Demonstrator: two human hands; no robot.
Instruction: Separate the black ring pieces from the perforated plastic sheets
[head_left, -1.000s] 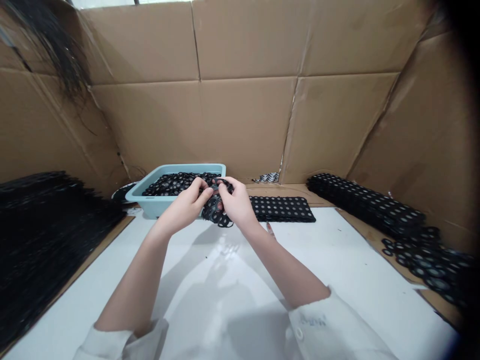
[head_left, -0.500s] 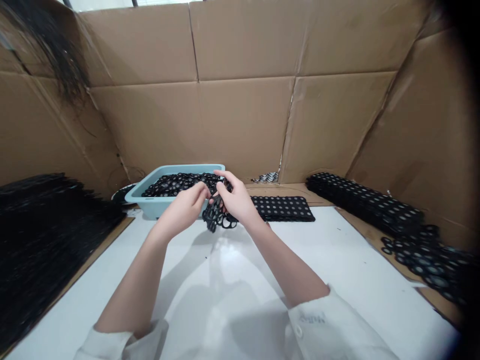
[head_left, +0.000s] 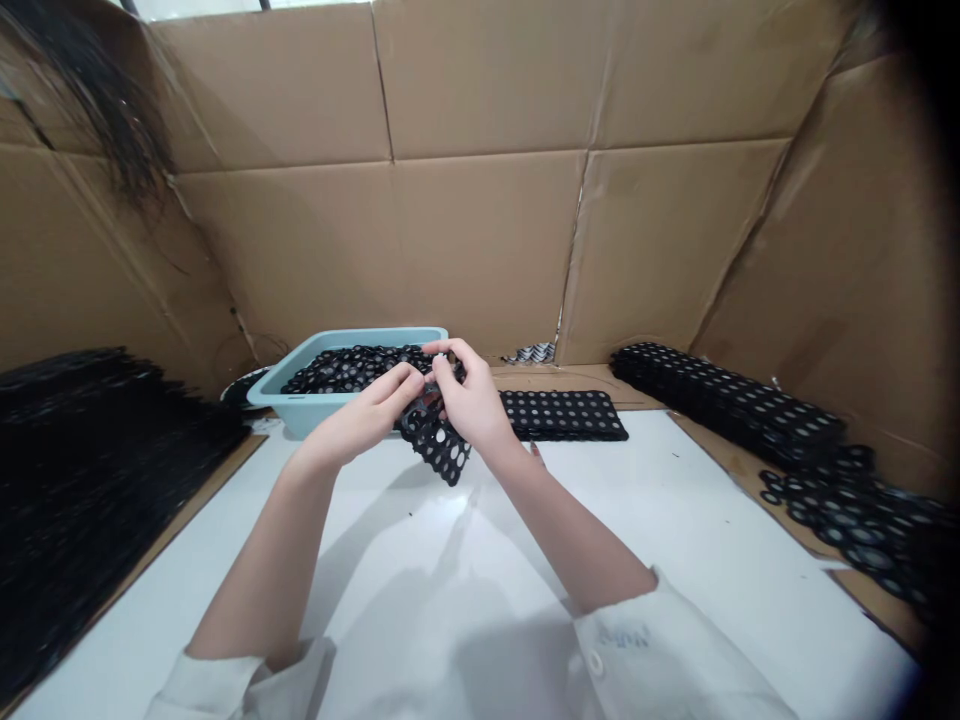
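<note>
A limp black sheet full of round holes [head_left: 448,455] hangs from my two hands above the white table [head_left: 420,610]. My left hand [head_left: 379,405] pinches its upper left part, thumb and fingers pressed together. Close beside it, my right hand [head_left: 474,402] grips the upper part, with its index finger stretched towards the left. The fingertips partly hide the top of the sheet. Just behind my hands stands a light blue plastic tub [head_left: 279,402], filled with loose black ring-like pieces [head_left: 345,368].
A flat stack of black holed strips [head_left: 566,415] lies right of my hands. A longer stack [head_left: 727,400] and loose black ringed pieces [head_left: 847,510] lie along the right side. A dark heap [head_left: 105,480] fills the left. Cardboard walls [head_left: 487,230] enclose the table.
The bunched black sheet has opened out and now hangs flatter and lower between my hands, its rows of holes showing. Both hands stay in nearly the same place.
</note>
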